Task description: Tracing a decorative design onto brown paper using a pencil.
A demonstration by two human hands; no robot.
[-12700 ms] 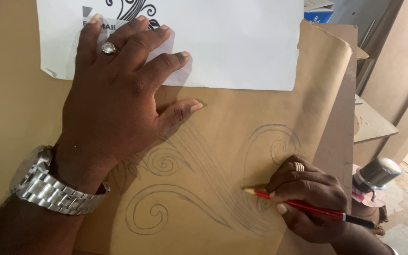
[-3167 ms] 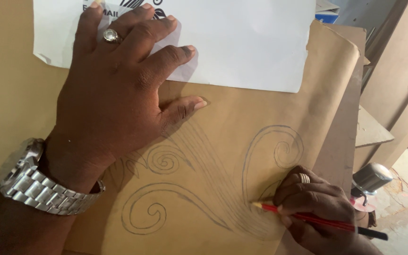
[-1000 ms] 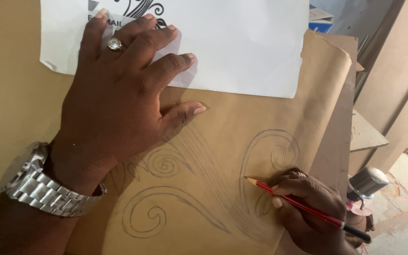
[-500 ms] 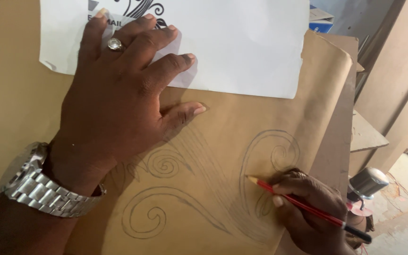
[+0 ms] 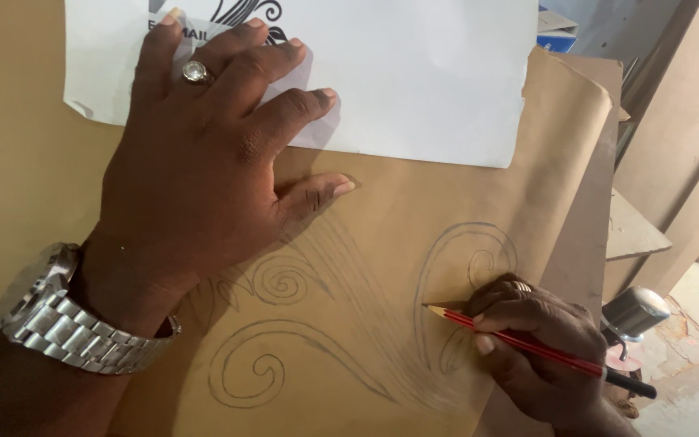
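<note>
At the far left of the frame we wear a silver metal wristwatch on our left wrist. Our left hand lies flat with fingers spread, palm pressing the brown paper that covers most of the frame, while the fingertips reach onto the white printed sheet along the upper edge; a ring sits on one finger. No containers show anywhere in view.

Below and right of that hand, pencilled scrollwork curls across the brown paper, with a larger spiral at lower centre and a tall loop toward the right.

At lower right our right hand pinches a red pencil between thumb and fingers, its tip touching the left side of the tall loop. Right of it, past the paper's edge, stands a grey knobbed tool beside leaning wooden boards.

Compared with half a second ago, the pencil tip sits almost at the same spot on the loop, and our left hand has not shifted.
</note>
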